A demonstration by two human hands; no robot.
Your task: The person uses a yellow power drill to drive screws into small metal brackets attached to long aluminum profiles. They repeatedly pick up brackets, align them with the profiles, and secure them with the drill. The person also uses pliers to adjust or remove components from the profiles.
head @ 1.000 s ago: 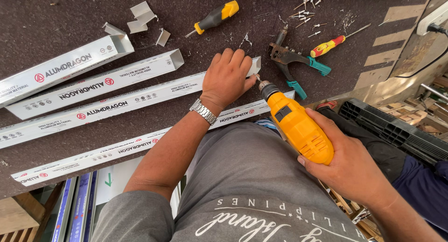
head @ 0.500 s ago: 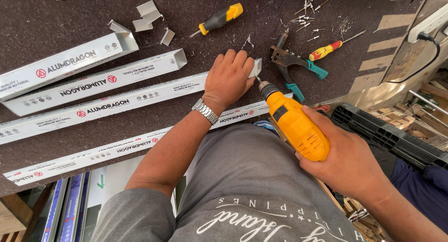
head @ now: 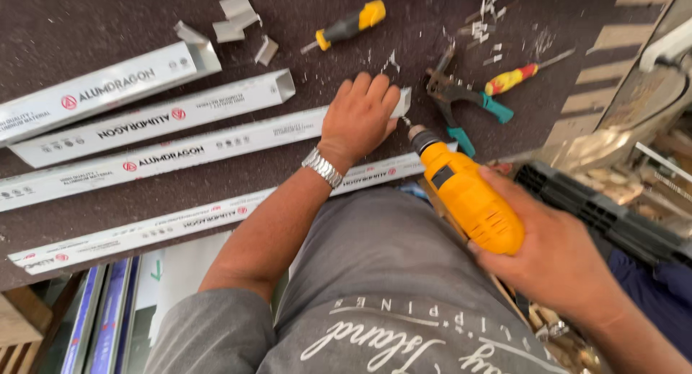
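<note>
Left hand (head: pixel 360 118) lies palm-down, fingers spread, pressing flat on the end of a white aluminium channel profile (head: pixel 180 152) that lies on the dark worktop (head: pixel 86 21); it grips nothing, only holds the piece down. Right hand (head: pixel 559 262) is closed round the body of a yellow electric drill (head: pixel 468 197), chuck and bit angled toward the profile end just beside the left fingertips. Three more white profiles lie parallel, two above and one nearer the person. Beyond the hands: teal-handled pliers (head: pixel 465 100), a yellow-and-black screwdriver (head: pixel 349 24), a red-and-yellow screwdriver (head: pixel 515 75), scattered metal offcuts (head: pixel 238 17).
</note>
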